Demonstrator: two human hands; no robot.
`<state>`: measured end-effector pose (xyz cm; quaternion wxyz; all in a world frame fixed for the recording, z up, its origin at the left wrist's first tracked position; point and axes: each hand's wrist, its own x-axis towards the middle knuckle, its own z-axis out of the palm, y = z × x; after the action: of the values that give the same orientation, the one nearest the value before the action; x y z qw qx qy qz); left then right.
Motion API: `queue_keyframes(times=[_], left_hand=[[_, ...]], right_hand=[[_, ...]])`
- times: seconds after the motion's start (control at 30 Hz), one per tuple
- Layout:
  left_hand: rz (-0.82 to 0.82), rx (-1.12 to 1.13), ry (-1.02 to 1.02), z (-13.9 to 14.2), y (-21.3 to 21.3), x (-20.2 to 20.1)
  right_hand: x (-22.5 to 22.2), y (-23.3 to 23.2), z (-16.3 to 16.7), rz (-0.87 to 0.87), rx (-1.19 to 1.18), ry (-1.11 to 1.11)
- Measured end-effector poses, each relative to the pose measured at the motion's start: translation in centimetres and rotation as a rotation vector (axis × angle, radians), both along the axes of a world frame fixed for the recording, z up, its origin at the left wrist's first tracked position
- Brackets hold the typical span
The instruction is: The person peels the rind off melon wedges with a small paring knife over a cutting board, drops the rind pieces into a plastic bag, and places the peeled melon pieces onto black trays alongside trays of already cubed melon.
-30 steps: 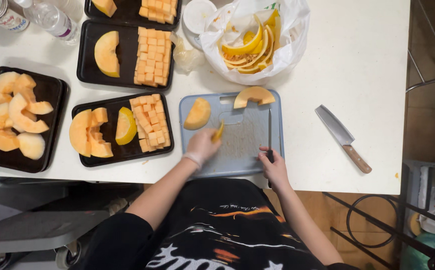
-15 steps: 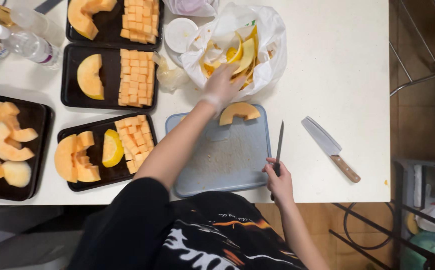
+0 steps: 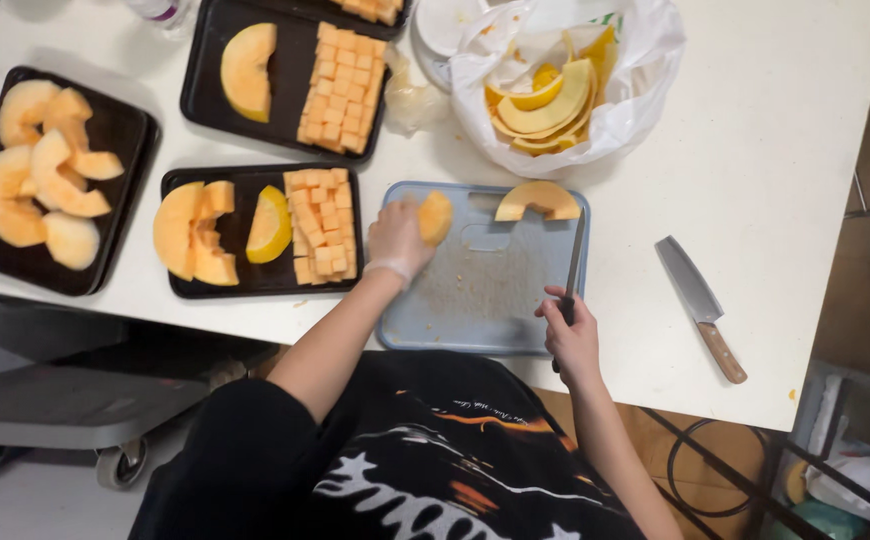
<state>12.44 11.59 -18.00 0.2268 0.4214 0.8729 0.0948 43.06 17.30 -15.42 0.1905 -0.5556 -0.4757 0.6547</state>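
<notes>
White tabletop (image 3: 785, 150), wide and bare at right. Black trays (image 3: 255, 270) of melon wedges and cubes at left. Plastic bag (image 3: 635, 60) of rinds at top. Blue-grey cutting board (image 3: 495, 300) at front edge. Left hand (image 3: 398, 238) at board's left corner, fingers curled around peeled melon piece (image 3: 436, 216). Right hand (image 3: 570, 335) closed on slim knife (image 3: 574, 262) along board's right edge. Melon wedge (image 3: 538, 199) at board's top. Cleaver (image 3: 700, 305) lying apart, right.
</notes>
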Motion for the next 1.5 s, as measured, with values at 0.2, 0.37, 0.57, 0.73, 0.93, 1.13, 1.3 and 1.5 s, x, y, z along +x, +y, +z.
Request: queue_keyframes(times=[0.2,0.37,0.57,0.73,0.93,1.13,1.3,1.5], left_hand=[[-0.045,0.083,-0.052,-1.3,0.8,0.1],[0.151,0.265,-0.475,-2.6,-0.5,0.3],[0.519,0.506,-1.310,-0.8,-7.1,-4.4],[0.743,0.952,-1.166,3.9,-19.0,-18.6],[0.978,0.740,-0.508,9.0,-31.3,-34.1],[0.970,0.755,-0.926,7.1,-28.2,-41.7],[1.124,0.940,-1.305,3.2,-21.3,-43.3],[1.285,0.962,-1.004,1.2,-19.3,-43.7]], right_hand=[[-0.6,-2.5,0.5,0.120,0.155,-0.009],[-2.0,-6.0,0.9,0.063,0.042,-0.029],[-7.7,-8.3,1.3,0.116,0.034,-0.082],[-15.4,-10.1,2.0,0.142,0.014,0.008],[-23.7,-14.2,2.7,0.206,0.023,0.023],[-27.4,-17.3,2.9,0.172,0.043,0.044],[-27.6,-18.9,3.3,0.092,0.072,0.018],[-26.9,-20.0,3.7,-0.034,0.078,-0.049]])
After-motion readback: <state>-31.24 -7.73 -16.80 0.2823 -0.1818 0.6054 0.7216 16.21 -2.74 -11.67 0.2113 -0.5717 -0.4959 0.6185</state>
